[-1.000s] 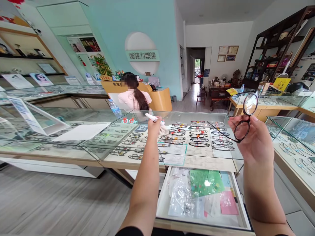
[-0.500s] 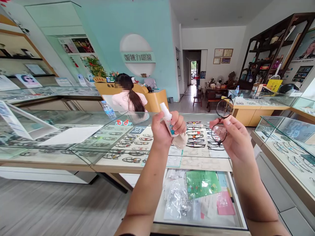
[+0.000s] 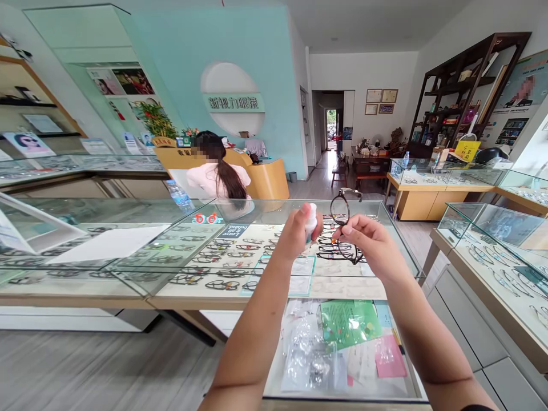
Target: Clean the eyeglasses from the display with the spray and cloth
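Note:
My left hand [image 3: 296, 233] is wrapped round a small white spray bottle [image 3: 311, 220], its nozzle end up and turned toward the right. Close by on the right, my right hand [image 3: 363, 240] pinches a pair of dark-rimmed eyeglasses [image 3: 341, 208] near the bridge. One lens stands above the fingers and the other hangs below, over the rows of frames in the case. The beige cloth seen earlier at my left hand is hidden now. Both hands are above the glass display case [image 3: 240, 285].
Below my arms an open drawer [image 3: 417, 377] holds plastic bags, a green packet [image 3: 351, 322] and a pink packet [image 3: 389, 357]. A white sheet [image 3: 109, 245] and a water bottle [image 3: 180, 195] are on the case. A person [image 3: 218, 177] sits behind it; another display case [image 3: 492, 251] stands at right.
My right hand has brought the eyeglasses left, close to the spray bottle, and turned them edge-on. My left hand has turned the bottle to face them. The view has shifted slightly.

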The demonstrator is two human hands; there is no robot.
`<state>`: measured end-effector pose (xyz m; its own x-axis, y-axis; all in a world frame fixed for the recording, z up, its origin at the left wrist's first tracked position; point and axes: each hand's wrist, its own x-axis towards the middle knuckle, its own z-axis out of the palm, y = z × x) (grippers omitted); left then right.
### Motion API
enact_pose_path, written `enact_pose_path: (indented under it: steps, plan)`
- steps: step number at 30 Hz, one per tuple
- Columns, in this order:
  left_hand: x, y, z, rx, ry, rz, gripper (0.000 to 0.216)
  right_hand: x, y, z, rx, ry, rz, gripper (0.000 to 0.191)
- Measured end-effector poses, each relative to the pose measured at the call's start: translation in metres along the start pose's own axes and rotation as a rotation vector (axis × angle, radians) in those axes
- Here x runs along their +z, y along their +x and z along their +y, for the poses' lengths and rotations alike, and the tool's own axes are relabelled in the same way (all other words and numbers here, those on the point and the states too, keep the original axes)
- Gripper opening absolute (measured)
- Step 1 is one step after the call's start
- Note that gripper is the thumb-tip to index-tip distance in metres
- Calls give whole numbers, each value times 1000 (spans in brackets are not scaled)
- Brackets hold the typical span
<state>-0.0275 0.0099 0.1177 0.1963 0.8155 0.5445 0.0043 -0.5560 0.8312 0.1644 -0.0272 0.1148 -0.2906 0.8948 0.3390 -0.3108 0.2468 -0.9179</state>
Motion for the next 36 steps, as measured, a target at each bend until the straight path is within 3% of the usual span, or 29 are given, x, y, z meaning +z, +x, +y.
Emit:
enact_pose_path:
  steps: [5,16,19,25,31,36]
  plan:
    - [6,-2,3,-40,206,-1,94,0,0,1,0,-29,-34,40]
    - [6,-3,1,-80,153,17,86,2,-3,-2,6,-14,-55,41]
    - [5,-4,3,-64,156,-53,91,1,-1,-1,22,43,-45,43]
    - [9,-6,16,-92,217,-335,93,-2,5,-2,17,177,100,44]
    - [14,-10,19,-230,306,-333,84,-4,5,-3,-21,218,146,42]
    - [12,-12,24,-194,278,-363,85,-8,4,1,-33,207,169,39]
